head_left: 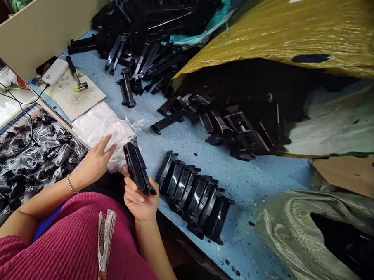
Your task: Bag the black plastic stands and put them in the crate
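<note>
My right hand [142,198] is closed around a long black plastic part [138,167], which is tilted up and away from me at the table's near edge. My left hand [94,160] lies with its fingers apart at a pile of thin see-through plastic bags [102,122]. Its fingertips are on or just over the bags; I cannot tell which. The far end of the black part reaches the right side of the bags. Just right of my right hand, a row of several similar black parts [194,190] stands side by side on the blue speckled table [243,183].
Loose black parts [141,59] heap up at the back. More spill from a yellow woven sack [287,37]. A board [90,93] holds a small hammer [75,73] near a white power bank [55,71]. Bagged parts [34,162] fill the left; a greenish sack [282,226] sits right.
</note>
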A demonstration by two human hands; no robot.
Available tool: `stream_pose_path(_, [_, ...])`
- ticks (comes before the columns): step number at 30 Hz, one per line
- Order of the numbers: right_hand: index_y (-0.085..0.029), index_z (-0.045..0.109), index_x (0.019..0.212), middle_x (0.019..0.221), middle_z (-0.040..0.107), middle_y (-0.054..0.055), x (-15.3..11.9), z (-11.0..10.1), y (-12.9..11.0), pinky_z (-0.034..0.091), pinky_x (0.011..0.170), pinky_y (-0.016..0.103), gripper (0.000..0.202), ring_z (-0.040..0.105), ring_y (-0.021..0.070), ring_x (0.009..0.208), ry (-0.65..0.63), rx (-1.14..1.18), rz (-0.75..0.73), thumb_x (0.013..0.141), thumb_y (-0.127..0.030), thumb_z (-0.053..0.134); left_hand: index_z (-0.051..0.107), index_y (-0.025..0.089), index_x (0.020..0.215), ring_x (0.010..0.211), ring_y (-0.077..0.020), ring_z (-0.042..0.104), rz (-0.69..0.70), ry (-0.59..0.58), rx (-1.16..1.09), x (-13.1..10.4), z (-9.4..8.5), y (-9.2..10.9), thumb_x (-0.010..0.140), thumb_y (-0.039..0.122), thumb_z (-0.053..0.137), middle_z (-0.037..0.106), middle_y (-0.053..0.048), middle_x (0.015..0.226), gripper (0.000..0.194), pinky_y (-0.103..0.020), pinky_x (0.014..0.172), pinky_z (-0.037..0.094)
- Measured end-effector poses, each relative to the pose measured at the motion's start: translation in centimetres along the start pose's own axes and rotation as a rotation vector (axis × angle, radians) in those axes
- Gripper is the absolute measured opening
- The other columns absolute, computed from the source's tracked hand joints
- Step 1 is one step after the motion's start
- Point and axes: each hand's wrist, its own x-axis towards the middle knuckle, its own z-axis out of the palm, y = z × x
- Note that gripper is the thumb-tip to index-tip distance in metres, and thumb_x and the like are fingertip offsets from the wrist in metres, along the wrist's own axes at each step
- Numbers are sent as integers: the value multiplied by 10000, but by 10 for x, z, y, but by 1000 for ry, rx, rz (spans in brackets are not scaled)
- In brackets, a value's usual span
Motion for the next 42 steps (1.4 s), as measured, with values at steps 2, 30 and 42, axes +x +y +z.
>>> stream_pose_path(2, [-138, 629, 1259, 736, 480, -51, -1, 0, -3, 345, 383, 152, 523, 237, 61, 446, 12, 26, -9, 938, -536, 521, 568, 114, 1363, 1383, -326, 543, 21, 24, -21, -1, -3, 1, 926, -3, 392, 435, -237, 1578, 485, -488, 1049, 558])
stream_pose_path(30, [-255, 513, 1509, 1196, 703, 84, -5, 50, 10, 551, 956, 415, 634, 675, 247, 1051, -203, -1323, -142, 942, -489, 673, 668, 205, 1262, 1148, -189, 687, 180, -295, -398, -38, -101, -11, 1040, 259, 490, 717, -99, 1206, 290, -305, 1023, 563])
stream_pose_path(42, [-254, 691, 1240, 1072, 730, 61, 6, 30, 13, 544, 935, 396, 343, 675, 196, 970, 183, -1222, -250, 960, -445, 641, 618, 56, 1237, 1088, -247, 652, -853, -614, 329, -10, -28, -277, 972, 249, 628, 659, -170, 1234, 328, -399, 938, 544])
